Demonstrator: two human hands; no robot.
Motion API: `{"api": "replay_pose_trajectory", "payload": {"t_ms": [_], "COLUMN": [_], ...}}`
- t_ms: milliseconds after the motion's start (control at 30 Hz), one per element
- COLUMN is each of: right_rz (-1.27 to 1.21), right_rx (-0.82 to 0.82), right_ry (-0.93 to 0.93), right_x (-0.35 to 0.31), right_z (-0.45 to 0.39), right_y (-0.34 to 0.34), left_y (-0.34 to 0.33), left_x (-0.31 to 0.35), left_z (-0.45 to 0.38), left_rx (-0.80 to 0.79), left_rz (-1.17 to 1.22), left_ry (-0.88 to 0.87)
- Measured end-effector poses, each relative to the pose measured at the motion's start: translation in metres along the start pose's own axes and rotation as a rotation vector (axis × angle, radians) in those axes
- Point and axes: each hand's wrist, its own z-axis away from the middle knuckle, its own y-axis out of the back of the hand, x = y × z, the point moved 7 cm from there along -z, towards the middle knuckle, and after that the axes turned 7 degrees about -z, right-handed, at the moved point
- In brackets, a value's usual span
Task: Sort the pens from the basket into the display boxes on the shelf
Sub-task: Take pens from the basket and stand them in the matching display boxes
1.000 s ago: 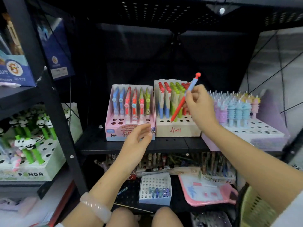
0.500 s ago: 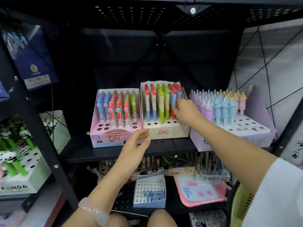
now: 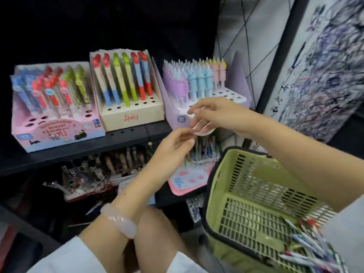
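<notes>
Three display boxes stand on the black shelf: a pink one (image 3: 59, 133) at left, a cream one (image 3: 134, 117) in the middle with red, green and blue pens, and a lilac one (image 3: 173, 115) at right with pastel pens. A green basket (image 3: 256, 174) sits at lower right with several pens (image 3: 307, 241) in its near corner. My right hand (image 3: 214, 115) hovers empty in front of the lilac box, fingers loosely curled. My left hand (image 3: 173, 144) hangs just below it, relaxed and empty, fingertips almost touching the right hand.
Below the shelf lies a lower shelf with more pen boxes (image 3: 88, 174) and a pink tray (image 3: 187, 182). A scribbled test board (image 3: 325, 75) stands at right behind a black post (image 3: 279, 56). My knees (image 3: 157, 239) are at the bottom centre.
My right hand has left the red pen in the cream box and drawn back, empty, in front of the lilac box. The view has swung right and the basket has come into sight.
</notes>
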Motion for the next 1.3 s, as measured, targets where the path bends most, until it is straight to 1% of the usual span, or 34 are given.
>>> {"api": "replay_pose_trajectory", "payload": {"t_ms": [67,133,200,267,367,433,533,600,667,767,833,867,933,1000,1033,1133,1167,1233,1300], "right_rz": [-0.022,0.013,0.097,0.25,0.573,0.681,0.777,0.902,1.032,1.222,1.246,1.225,1.118,0.917,0.797,0.371,0.216,-0.133,-0.438], "right_rx": [-0.007,0.06,0.121,0.106,-0.067,-0.174,-0.371,-0.515,-0.563,-0.486,-0.439,-0.403,-0.253,-0.072,-0.01,0.101,0.14,0.204,0.229], "right_ry": [-0.104,-0.22,-0.339,-0.456,-0.637,-0.76,-0.915,-0.939,-0.895,-0.785,-0.743,-0.73,-0.714,-0.714,-0.719,-0.726,-0.696,-0.592,-0.481], "right_x": [0.044,0.095,0.151,0.205,0.278,0.317,0.367,0.391,0.405,0.416,0.419,0.42,0.415,0.403,0.394,0.356,0.34,0.301,0.263], "right_z": [0.032,0.064,0.096,0.129,0.175,0.204,0.239,0.257,0.266,0.269,0.267,0.265,0.258,0.248,0.242,0.217,0.207,0.185,0.167], "right_y": [0.025,0.052,0.076,0.093,0.102,0.101,0.093,0.084,0.071,0.057,0.056,0.058,0.064,0.071,0.072,0.073,0.073,0.068,0.057], "left_y": [-0.043,-0.084,-0.123,-0.155,-0.192,-0.208,-0.218,-0.218,-0.217,-0.215,-0.213,-0.212,-0.211,-0.209,-0.207,-0.203,-0.202,-0.202,-0.206], "left_x": [0.0,-0.005,-0.015,-0.03,-0.051,-0.061,-0.073,-0.081,-0.089,-0.095,-0.097,-0.097,-0.097,-0.096,-0.095,-0.092,-0.091,-0.091,-0.091], "left_z": [-0.002,-0.003,-0.004,-0.004,-0.002,0.0,0.001,0.001,0.0,-0.001,-0.001,-0.001,-0.001,-0.002,-0.002,-0.002,-0.002,0.0,0.007], "left_rx": [-0.093,-0.196,-0.299,-0.392,-0.512,-0.568,-0.586,-0.583,-0.585,-0.583,-0.58,-0.58,-0.58,-0.575,-0.568,-0.545,-0.536,-0.538,-0.587], "left_rz": [0.021,0.017,-0.012,-0.072,-0.163,-0.2,-0.204,-0.219,-0.244,-0.242,-0.233,-0.228,-0.219,-0.213,-0.211,-0.212,-0.206,-0.185,-0.125], "left_ry": [-0.013,-0.016,0.001,0.035,0.076,0.093,0.114,0.126,0.136,0.152,0.148,0.148,0.148,0.15,0.149,0.155,0.164,0.22,0.312]}}
